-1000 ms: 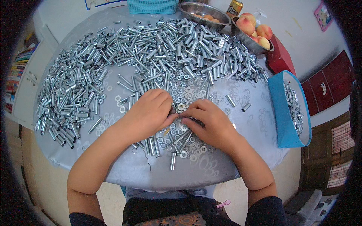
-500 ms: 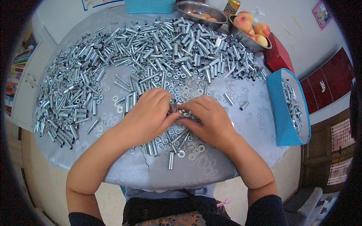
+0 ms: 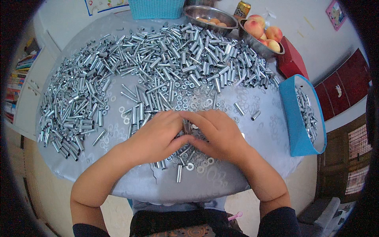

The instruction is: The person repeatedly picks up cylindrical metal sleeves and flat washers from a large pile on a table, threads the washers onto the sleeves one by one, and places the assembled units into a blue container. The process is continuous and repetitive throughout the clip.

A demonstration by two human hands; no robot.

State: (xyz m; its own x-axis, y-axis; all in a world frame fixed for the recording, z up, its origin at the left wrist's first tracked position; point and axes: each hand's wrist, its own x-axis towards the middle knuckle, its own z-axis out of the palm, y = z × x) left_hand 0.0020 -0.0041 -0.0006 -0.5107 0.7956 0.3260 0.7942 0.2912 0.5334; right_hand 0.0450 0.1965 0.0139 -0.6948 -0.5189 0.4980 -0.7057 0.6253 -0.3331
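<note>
Tablecloth [image 3: 264, 132]; metal tube [image 3: 186, 127] between hands [image 3: 158, 132] [image 3: 217, 132]

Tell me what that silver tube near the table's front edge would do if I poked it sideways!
The silver tube is round and on its side, so it would probably roll, perhaps bumping the washer beside it. It looks like metal, so it's likely stiff. Its shiny, smooth surface might feel slippery.

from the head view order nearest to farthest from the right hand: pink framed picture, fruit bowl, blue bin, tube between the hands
1. Tube: between left hand and right hand
2. Blue bin: table's right side
3. Fruit bowl: table's far right
4. Pink framed picture: upper right wall
</note>
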